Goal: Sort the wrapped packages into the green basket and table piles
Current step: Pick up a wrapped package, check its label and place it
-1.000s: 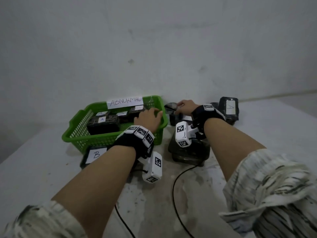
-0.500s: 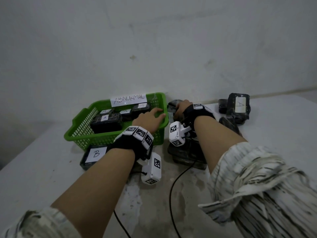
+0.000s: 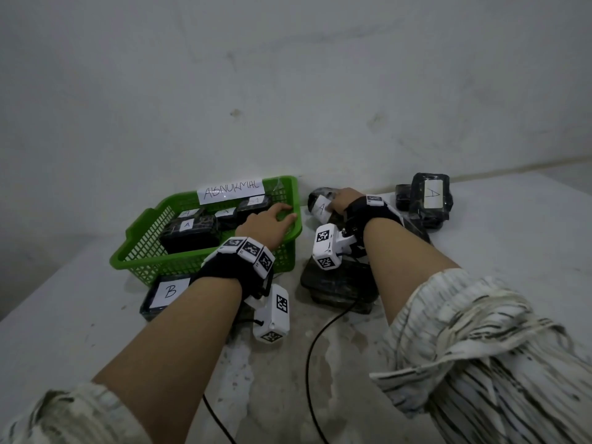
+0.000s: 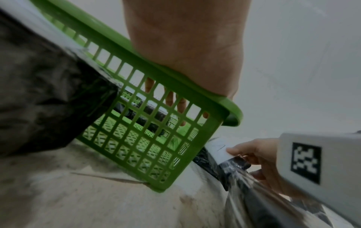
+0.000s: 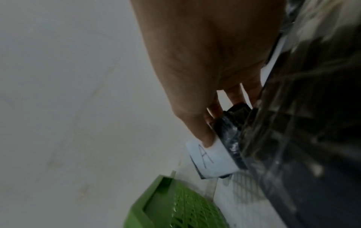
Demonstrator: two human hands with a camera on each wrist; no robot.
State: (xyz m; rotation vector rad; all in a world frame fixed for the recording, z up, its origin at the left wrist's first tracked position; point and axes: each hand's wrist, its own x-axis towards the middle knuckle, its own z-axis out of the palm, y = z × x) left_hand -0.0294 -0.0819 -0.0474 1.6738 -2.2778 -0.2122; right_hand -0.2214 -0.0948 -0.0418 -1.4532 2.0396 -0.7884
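Observation:
The green basket (image 3: 128, 251) labelled ABNORMAL holds several black wrapped packages (image 3: 190, 233). My left hand (image 3: 275, 217) lies over the basket's right rim (image 4: 175, 83), with its fingers (image 4: 170, 98) hanging fairly straight inside. Just right of the basket, my right hand (image 3: 342, 200) pinches a black wrapped package (image 3: 320, 208) with a white A label (image 5: 213, 160). The thumb (image 5: 203, 135) is on the label and the other fingers are on the far side. The package is tipped up on the table. From the left wrist view the right hand (image 4: 254, 152) and the label (image 4: 220, 149) show beside the basket corner.
A package labelled B (image 3: 166, 293) lies in front of the basket. A flat black package (image 3: 339, 283) sits under my right wrist. A pile with an A label (image 3: 431, 197) stands at the far right by the wall. Black cables (image 3: 314, 347) trail over the table front.
The package in my right hand has tipped up, so its A label now faces me. My left hand has stayed on the basket rim. The view has shifted slightly.

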